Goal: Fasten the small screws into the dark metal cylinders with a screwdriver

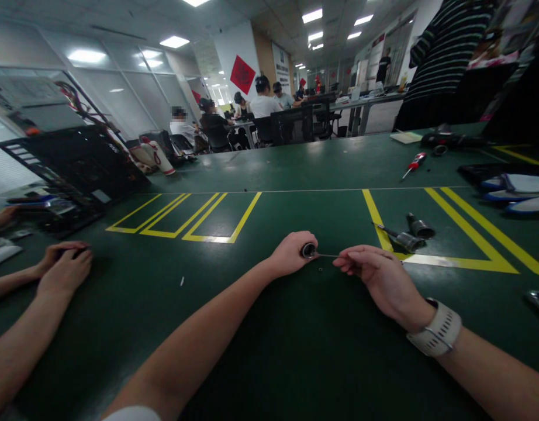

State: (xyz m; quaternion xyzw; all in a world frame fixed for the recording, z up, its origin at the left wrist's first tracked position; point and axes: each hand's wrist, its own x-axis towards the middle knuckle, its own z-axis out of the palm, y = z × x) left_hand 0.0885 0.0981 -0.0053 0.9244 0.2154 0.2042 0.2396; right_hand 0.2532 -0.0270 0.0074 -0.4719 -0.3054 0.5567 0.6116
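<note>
Silvery metal is rimming the round, open end of a short cylinder (308, 250), which is sitting in my left hand (292, 254), over the green tabletop (273, 356). That hand is clasping it, while my right hand (377, 278) is pinching a thin rod (328, 255) that is bridging the space between them; the hands themselves are standing apart. Its tip is meeting the cylinder's end, though I cannot tell whether it is going inside. The work is looking partway along to me: cylinder and rod are already in hand, yet a tiny dark piece (320, 269) is lying loose just below the gap between my hands, and a stubby metal part (421, 228) and a shanked metal part (407, 241) are lying beyond my right hand, still separate. The cylinder is looking dark and hollow within, my fingers hiding most of its body.
</note>
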